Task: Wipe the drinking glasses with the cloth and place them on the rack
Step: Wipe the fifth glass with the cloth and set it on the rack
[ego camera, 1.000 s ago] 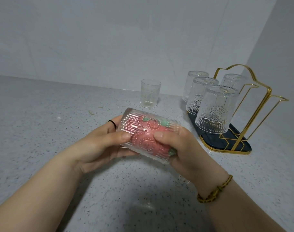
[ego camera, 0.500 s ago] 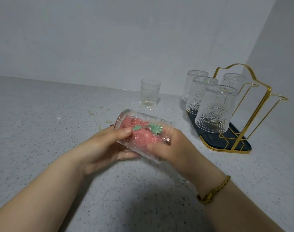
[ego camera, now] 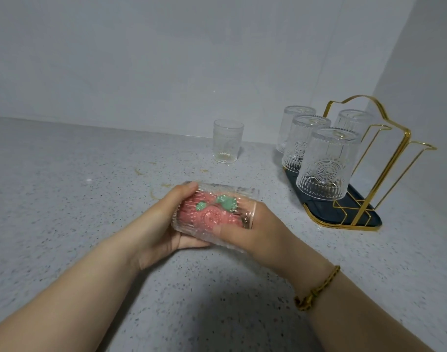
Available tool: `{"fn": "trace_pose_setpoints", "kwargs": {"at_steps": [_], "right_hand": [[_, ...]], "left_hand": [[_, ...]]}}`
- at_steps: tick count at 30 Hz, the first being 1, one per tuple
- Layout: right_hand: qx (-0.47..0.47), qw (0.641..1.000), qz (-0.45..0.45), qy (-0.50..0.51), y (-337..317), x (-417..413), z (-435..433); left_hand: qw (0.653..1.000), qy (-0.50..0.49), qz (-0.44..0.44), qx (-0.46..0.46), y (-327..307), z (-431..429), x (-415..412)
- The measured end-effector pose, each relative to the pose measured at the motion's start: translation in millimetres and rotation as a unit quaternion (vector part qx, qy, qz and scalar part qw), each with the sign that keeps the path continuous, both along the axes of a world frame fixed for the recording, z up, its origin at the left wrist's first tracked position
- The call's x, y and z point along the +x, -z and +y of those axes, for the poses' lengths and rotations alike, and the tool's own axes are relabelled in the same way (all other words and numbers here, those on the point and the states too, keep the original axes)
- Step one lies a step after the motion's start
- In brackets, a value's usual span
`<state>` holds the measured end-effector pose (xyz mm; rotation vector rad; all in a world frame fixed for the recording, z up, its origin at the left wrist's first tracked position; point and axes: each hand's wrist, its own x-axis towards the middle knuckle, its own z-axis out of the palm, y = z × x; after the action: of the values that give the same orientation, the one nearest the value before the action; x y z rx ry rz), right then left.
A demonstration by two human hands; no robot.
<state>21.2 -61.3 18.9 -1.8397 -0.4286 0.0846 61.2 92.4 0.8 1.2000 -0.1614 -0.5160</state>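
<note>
**A:** What fills most of the view?

**B:** A speckled grey surface [ego camera: 64,199]. On it stands a gold-wire, dark-based rack [ego camera: 319,213], whose far wires run close to the wall corner. Four upturned glasses [ego camera: 324,168] sit on the rack, and the front two cover much of the two behind.

**A:** And the one being wiped?

**B:** The held glass [ego camera: 225,194] lies on its side, left of the rack and nearer the camera. The left hand [ego camera: 161,224] grips its closed end, thumb on top. The right hand [ego camera: 268,235] clamps the open end, thumb outside. Its fingers go into the mouth and I lose them behind the ribbed glass.

**A:** The cloth?

**B:** The cloth [ego camera: 209,217] is pink with green patches and stuffed inside that glass. Its folds are hard to make out.

**A:** Anything smaller?

**B:** A lone glass [ego camera: 227,141] stands upright left of the rack, farther back and apart from it. A braided bracelet [ego camera: 316,290] circles the right wrist. Both forearms are cut off at the bottom edge.
</note>
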Motion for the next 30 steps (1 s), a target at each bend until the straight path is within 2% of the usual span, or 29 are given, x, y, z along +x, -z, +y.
{"fn": "trace_pose_setpoints", "kwargs": {"at_steps": [2, 4, 6, 8, 9, 10, 12, 14, 17, 19, 22, 26, 30], "right_hand": [[0.066, 0.997, 0.025, -0.006, -1, 2, -4], [0.174, 0.979, 0.098, -0.029, -3, 6, -9], [0.264, 0.951, 0.155, -0.034, -5, 8, -12], [0.299, 0.939, 0.162, -0.058, -7, 7, -13], [0.282, 0.945, 0.146, -0.072, -8, 5, -13], [0.224, 0.966, 0.109, -0.07, -8, 3, -12], [0.061, 0.997, 0.019, -0.031, -6, 0, -8], [-0.001, 1.0, -0.007, -0.023, -6, -3, -4], [0.003, 1.0, -0.024, -0.004, -6, -3, -4], [0.016, 0.999, -0.024, 0.036, -5, 0, -7], [0.099, 0.993, 0.056, 0.031, -1, 3, -7], [0.192, 0.972, 0.128, -0.038, 0, 4, -4], [0.19, 0.973, 0.123, -0.048, 5, 7, -1]], "left_hand": [[0.999, 0.034, -0.008, -0.021, -2, 3, 1], [0.996, 0.066, -0.045, -0.041, -1, 7, 3], [0.991, 0.068, -0.111, -0.038, 0, 10, 5], [0.987, 0.047, -0.155, -0.011, -2, 9, 4], [0.986, 0.034, -0.161, 0.004, -2, 7, 3], [0.988, 0.019, -0.151, 0.014, -2, 6, 3], [0.995, -0.016, -0.099, 0.026, -2, 0, 0], [0.995, -0.033, -0.069, 0.059, 2, -4, 0], [0.996, -0.018, -0.05, 0.069, 2, -4, 1], [0.999, 0.013, -0.041, 0.029, -2, 0, 3], [0.995, 0.068, -0.078, -0.011, -4, 11, 4], [0.993, 0.043, -0.107, 0.0, -3, 12, 4], [0.997, -0.008, -0.07, 0.029, -2, 6, 3]]}}
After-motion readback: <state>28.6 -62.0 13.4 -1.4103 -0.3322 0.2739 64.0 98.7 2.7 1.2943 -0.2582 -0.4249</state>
